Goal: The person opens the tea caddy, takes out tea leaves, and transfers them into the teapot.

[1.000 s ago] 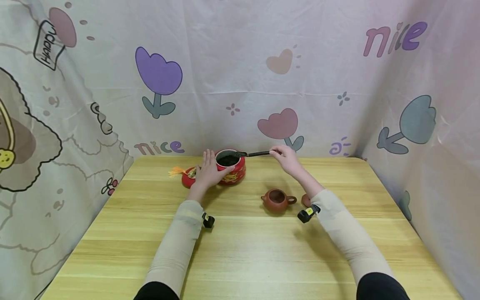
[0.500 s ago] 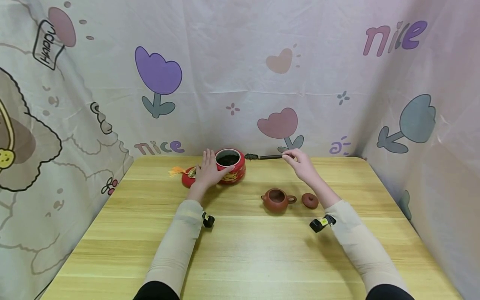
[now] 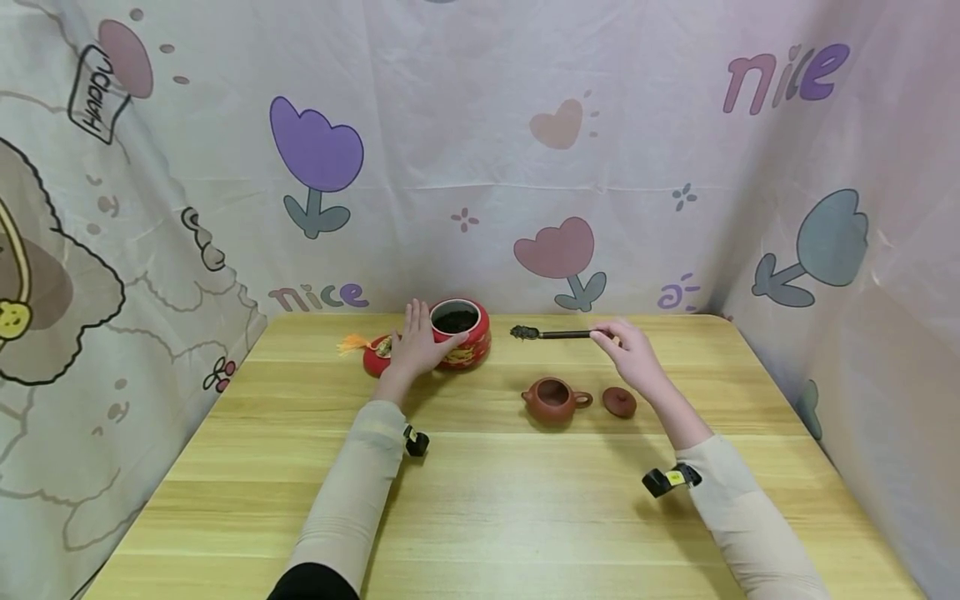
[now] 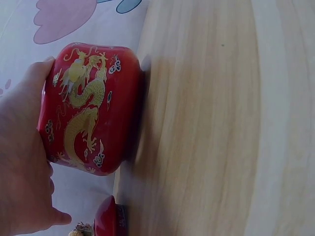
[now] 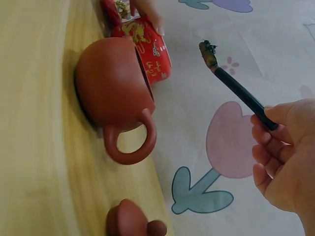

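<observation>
My left hand point(image 3: 417, 343) holds a red jar point(image 3: 474, 350) from its left side, thumb across the front near the rim. A gold dragon decorates the jar point(image 4: 88, 108) in the left wrist view; dark, leaf-like stuff lies inside its white-lined mouth. With thumb and fingertips, my right hand point(image 3: 630, 354) pinches the end of a dark-handled tea scoop point(image 3: 562, 335). Dark leafy bits sit on the head of the scoop point(image 5: 209, 55), which is above the table, behind and above a brown clay teapot point(image 3: 551, 404). The teapot's mouth is uncovered and its handle points right.
A small clay teapot lid point(image 3: 619, 402) lies right of the teapot. Left of the jar, partly behind my left hand, is a red jar lid point(image 3: 375, 360) with an orange tassel point(image 3: 352, 342). A printed curtain point(image 3: 450, 150) hangs behind the wooden table point(image 3: 480, 517).
My right hand has lifted the tea scoop out of the jar and carried it rightward and a little nearer. My left hand stays on the jar.
</observation>
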Available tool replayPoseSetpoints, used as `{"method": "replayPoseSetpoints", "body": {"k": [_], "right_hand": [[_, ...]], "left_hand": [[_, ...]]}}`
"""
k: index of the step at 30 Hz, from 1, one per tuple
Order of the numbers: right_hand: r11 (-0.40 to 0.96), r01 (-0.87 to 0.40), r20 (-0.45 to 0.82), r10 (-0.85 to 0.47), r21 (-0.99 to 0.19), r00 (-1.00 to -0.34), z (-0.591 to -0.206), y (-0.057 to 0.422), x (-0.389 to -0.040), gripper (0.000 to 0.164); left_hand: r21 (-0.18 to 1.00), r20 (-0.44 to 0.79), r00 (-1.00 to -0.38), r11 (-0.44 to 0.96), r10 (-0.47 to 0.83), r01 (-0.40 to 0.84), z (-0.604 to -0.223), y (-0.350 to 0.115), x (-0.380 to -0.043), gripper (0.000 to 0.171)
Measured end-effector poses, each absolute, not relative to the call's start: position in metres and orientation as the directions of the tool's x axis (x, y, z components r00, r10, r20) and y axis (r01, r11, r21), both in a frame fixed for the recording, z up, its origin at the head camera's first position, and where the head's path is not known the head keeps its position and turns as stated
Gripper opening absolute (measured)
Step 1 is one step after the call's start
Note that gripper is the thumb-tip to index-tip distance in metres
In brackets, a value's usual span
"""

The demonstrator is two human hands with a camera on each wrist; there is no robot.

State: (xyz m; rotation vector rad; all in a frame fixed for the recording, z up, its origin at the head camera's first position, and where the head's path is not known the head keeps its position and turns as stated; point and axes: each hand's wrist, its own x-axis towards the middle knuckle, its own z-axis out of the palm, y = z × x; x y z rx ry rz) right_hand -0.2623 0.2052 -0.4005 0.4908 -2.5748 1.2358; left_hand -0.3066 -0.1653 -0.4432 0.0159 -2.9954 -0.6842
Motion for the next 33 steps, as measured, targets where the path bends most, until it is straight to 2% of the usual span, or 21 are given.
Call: {"method": "replayPoseSetpoints", "body": {"k": [17,33], "right_hand": [[0.643,-0.378,0.364,-0.161,-0.666,-0.917,-0.419,0.243,-0.215,0.027],[0.706,-0.364,0.349,-0.174,-0.607,-0.921,-0.428,0.255,-0.195,0.022]], "left_hand": [[0.434,0.071,-0.997,0.901,-0.011,0.021,-0.444,-0.166,-0.307,0.123],[0.438,0.062,-0.998,0.899,-0.019,0.01,-0.443,-0.166,-0.306,0.124]]}}
